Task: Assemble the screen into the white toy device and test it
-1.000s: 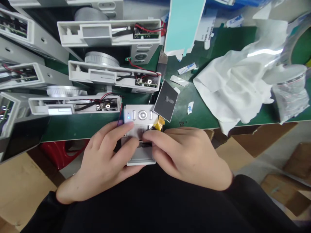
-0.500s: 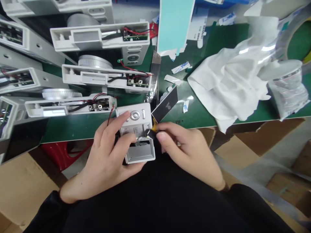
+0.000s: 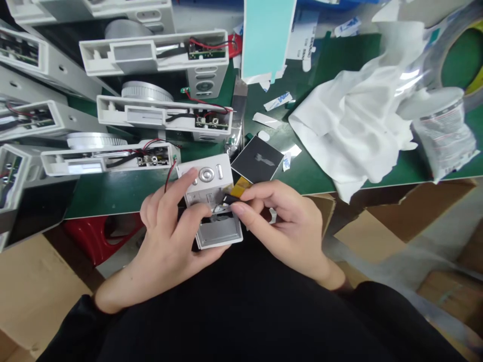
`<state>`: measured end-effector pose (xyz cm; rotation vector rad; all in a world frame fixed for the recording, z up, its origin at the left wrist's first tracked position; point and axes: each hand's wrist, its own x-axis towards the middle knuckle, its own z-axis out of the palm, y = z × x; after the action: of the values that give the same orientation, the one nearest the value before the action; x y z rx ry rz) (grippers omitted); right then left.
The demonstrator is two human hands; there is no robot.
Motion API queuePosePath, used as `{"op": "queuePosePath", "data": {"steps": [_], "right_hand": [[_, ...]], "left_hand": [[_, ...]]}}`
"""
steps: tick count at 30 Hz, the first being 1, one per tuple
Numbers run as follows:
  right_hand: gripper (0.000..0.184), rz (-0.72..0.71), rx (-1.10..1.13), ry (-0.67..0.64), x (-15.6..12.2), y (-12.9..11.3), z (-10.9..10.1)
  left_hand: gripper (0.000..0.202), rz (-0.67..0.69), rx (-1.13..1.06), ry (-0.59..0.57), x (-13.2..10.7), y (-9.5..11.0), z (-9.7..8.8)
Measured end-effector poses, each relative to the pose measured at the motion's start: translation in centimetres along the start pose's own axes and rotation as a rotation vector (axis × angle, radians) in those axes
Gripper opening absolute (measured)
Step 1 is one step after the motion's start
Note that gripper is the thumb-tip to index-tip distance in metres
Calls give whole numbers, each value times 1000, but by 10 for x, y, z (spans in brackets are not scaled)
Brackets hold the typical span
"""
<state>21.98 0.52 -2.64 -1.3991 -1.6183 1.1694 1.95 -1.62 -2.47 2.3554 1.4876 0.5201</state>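
Lettering: blue print on white backing-paper scraps (image 3: pixel 278 101) beside a teal sheet (image 3: pixel 266 35), and grey print on a foil pouch (image 3: pixel 443 133), all too small or blurred to read. Single grey mark, unreadable, on a black square card (image 3: pixel 257 159).

Main item: white-and-silver device panel (image 3: pixel 206 193), held in both hands at the front edge of a green work mat (image 3: pixel 339 50). Round silver button (image 3: pixel 206 174) with an oblong key (image 3: pixel 219 172) to its right; lower silver plate (image 3: pixel 219 234); central opening with small inner parts, partly hidden by fingers.

Left hand (image 3: pixel 169 236): fingers spread up the panel's left side, thumb pressed on its face. Right hand (image 3: pixel 279 226): thumb and forefinger pinched on a small black strip (image 3: pixel 230 199), just beside yellow tape (image 3: pixel 240 187).

Nearby, above the panel: three open white housings (image 3: pixel 162 113) with red and black wires and small circuit boards. To the right: crumpled white cloth (image 3: pixel 350 120). Top right corner: tape roll (image 3: pixel 453 40).
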Motion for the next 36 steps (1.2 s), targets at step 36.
{"op": "queuePosePath", "data": {"steps": [36], "right_hand": [[55, 651, 605, -240, -31, 14, -2]], "left_hand": [[30, 62, -106, -25, -19, -10, -2]]}}
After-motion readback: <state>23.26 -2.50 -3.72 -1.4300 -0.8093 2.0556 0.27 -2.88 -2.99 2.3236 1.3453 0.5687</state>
